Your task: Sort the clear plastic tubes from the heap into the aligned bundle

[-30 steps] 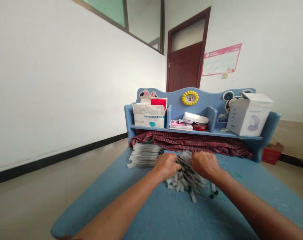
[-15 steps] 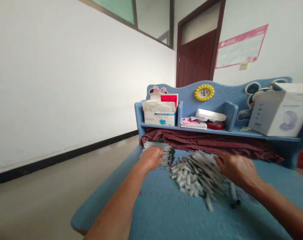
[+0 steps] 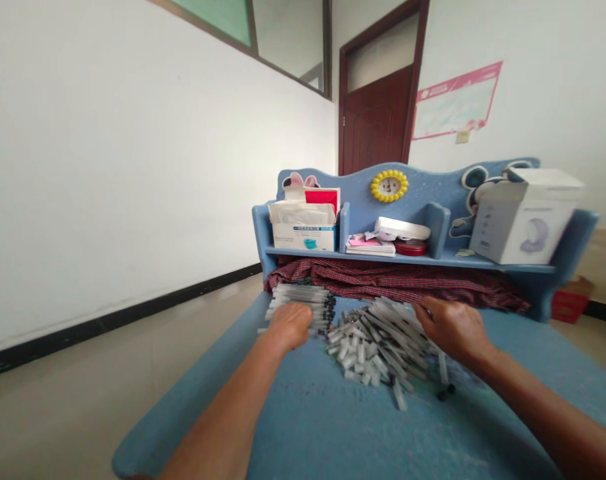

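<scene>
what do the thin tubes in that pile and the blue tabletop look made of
The thin tubes look like translucent plastic: glossy, light showing through. The blue tabletop seems painted board, matte with pale scuffs; the paint hides the core.

From here I see a blue bed (image 3: 333,427) with a shelf (image 3: 503,265) along its far end. A plaid cloth (image 3: 397,283) lies just below the shelf. In front of the shelf sit a tidy row of plastic tubes (image 3: 297,300) and, further right, a loose heap of tubes (image 3: 373,353). On the shelf stand a mask box (image 3: 303,235), a stack of books (image 3: 370,248), a red tin (image 3: 410,249) and a white carton (image 3: 523,220).
</scene>
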Available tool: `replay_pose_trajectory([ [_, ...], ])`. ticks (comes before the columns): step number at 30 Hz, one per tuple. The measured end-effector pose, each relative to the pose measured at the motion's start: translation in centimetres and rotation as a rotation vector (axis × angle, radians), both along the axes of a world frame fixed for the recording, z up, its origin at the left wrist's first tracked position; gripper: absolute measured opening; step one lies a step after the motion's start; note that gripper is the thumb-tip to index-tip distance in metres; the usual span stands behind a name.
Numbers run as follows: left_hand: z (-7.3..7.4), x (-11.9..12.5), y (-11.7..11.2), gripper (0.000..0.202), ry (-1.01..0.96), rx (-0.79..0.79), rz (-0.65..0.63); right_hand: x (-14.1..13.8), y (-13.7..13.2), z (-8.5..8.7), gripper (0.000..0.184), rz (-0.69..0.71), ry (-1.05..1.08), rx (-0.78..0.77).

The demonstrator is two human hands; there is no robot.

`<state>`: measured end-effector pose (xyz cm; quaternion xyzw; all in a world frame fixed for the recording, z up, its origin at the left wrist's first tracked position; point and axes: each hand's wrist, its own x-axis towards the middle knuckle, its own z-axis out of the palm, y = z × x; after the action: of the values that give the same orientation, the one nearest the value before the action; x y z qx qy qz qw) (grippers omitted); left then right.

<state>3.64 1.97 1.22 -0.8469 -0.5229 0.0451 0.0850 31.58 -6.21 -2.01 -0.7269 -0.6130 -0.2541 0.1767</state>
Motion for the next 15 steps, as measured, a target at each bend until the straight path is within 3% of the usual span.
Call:
replay_pose_trajectory([
  [6, 0.3, -0.1, -0.1, 0.018, -0.032, 0.055, -0.069, 0.3, 0.3, 0.0, 0.035, 0.053, 0.027, 0.106],
  [10, 0.8, 0.6, -0.9, 0.013, -0.079, 0.120, -0.137, -0.1, 0.2, -0.1, 0.036, 0.165, 0.027, 0.222],
  [15, 0.7, 2.1, -2.3, 0.012, -0.208, 0.236, -0.354, -1.6, -0.3, 0.1, 0.038, 0.381, 0.038, 0.288],
])
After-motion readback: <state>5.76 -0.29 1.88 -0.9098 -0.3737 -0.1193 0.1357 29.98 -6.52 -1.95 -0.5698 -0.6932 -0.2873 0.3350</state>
